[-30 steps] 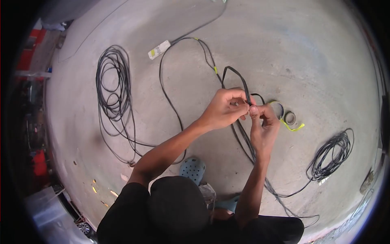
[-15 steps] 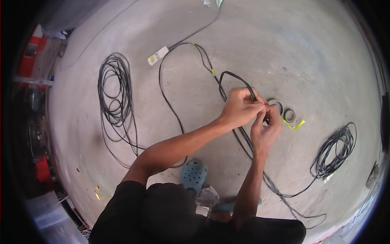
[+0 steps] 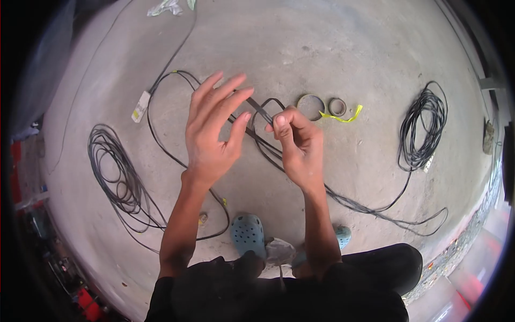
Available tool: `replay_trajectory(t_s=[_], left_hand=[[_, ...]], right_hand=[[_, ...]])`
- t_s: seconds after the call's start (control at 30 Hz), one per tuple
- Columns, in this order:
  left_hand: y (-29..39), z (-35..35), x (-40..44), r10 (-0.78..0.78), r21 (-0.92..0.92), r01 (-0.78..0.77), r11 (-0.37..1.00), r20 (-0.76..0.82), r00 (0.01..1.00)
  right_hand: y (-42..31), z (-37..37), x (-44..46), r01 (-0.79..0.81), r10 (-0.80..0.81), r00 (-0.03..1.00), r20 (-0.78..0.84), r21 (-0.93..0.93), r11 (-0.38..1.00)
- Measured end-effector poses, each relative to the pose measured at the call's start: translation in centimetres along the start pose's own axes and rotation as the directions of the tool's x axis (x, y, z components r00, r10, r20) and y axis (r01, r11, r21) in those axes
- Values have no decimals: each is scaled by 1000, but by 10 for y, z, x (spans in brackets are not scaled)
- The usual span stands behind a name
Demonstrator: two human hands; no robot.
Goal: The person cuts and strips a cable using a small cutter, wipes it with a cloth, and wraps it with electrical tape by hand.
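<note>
Black cable (image 3: 259, 109) runs up from the floor, and my right hand (image 3: 299, 140) pinches it between thumb and index finger. My left hand (image 3: 215, 126) is raised just left of that spot, its fingers spread, with the cable passing behind or beside its fingertips. Whether the left fingertips touch the cable cannot be made out. Beyond my right hand lie a larger tape roll (image 3: 311, 107) with a loose yellow-green strip (image 3: 343, 118) and a smaller tape roll (image 3: 337, 107).
One cable coil (image 3: 115, 172) lies at the left and another (image 3: 424, 129) at the right. A white power strip (image 3: 141, 107) rests at the upper left. Blue clogs (image 3: 248, 234) and a crumpled plastic bag (image 3: 280, 251) are near the bottom. A pale plastic scrap (image 3: 165, 7) lies at the top.
My left hand has let go of the cable, moved left and opened. My right hand still pinches the cable. The view has turned, so the floor items appear shifted.
</note>
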State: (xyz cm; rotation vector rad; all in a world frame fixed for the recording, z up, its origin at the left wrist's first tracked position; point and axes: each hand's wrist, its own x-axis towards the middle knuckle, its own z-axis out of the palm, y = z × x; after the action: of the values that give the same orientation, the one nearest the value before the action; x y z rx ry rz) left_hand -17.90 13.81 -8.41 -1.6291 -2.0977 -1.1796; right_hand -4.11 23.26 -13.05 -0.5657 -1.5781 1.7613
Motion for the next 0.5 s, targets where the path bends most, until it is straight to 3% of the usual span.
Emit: replay_trajectory(t_s=[0.13, 0.23, 0.5], left_hand=[[-10, 4, -7, -46, -320, 32, 947, -36, 998], [-8, 5, -11, -141, -438, 114, 892, -28, 990], [9, 1, -20, -354, -790, 300, 535, 113, 928]], right_hand=[[-13, 8, -7, -49, 47, 999, 21, 104, 993], [-18, 6, -11, -60, 54, 997, 63, 99, 993], [-28, 12, -12, -43, 3, 987, 158, 247, 968]])
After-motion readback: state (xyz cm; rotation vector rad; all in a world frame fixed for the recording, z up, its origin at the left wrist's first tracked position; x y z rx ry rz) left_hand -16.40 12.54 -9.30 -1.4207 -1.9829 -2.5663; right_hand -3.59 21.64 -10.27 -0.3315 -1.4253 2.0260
